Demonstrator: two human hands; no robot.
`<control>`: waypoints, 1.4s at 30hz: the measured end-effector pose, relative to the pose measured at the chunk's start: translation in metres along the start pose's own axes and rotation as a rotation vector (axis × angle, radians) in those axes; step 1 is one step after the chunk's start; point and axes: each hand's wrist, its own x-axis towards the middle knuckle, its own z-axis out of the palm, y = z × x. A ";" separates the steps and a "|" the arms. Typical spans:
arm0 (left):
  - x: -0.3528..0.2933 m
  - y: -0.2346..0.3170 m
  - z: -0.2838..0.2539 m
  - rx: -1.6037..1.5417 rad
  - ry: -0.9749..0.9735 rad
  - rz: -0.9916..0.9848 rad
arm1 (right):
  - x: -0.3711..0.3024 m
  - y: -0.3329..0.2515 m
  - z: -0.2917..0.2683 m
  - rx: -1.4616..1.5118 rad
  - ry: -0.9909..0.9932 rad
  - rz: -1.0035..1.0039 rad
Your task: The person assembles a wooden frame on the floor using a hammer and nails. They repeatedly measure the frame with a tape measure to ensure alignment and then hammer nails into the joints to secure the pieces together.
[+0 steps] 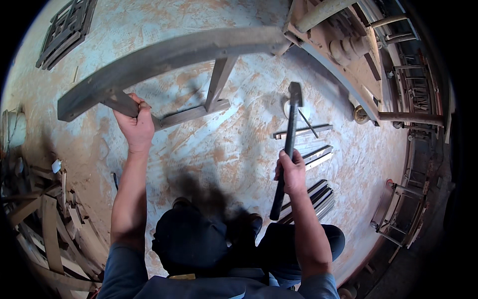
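My left hand (136, 122) is closed around a short crosspiece of a wooden frame (174, 56). This frame has one long beam, two crosspieces and a shorter rail (186, 116) on the side nearer me. The beam's far right end meets the corner of a wooden workbench. In my right hand (292, 172) is a hammer (290, 132), gripped by its dark handle with the head pointing away from me. The hammer is apart from the frame, to its right. Beneath and beyond it, a pale round container (290, 109) stands on the floor, partly hidden by the hammer.
Several dark wooden strips (318, 202) lie on the floor to the right. The workbench (348, 79) at the upper right carries turned wooden pieces. Scrap wood (50, 224) is heaped at the lower left. Slatted frames (67, 32) lie at the upper left, and a small rack (398, 214) stands at right.
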 end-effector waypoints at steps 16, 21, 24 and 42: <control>0.005 0.047 -0.010 0.473 -0.043 -0.234 | -0.097 -0.185 0.023 -0.023 -0.411 -0.556; 0.006 0.047 -0.009 0.469 -0.079 -0.127 | -0.119 -0.237 0.068 -0.542 -0.486 -0.701; 0.003 0.047 -0.017 0.396 -0.050 -0.180 | -0.136 -0.267 0.111 -0.851 -0.550 -0.833; -0.002 0.049 -0.018 0.329 -0.166 -0.360 | -0.136 -0.295 0.176 -1.389 -0.717 -0.866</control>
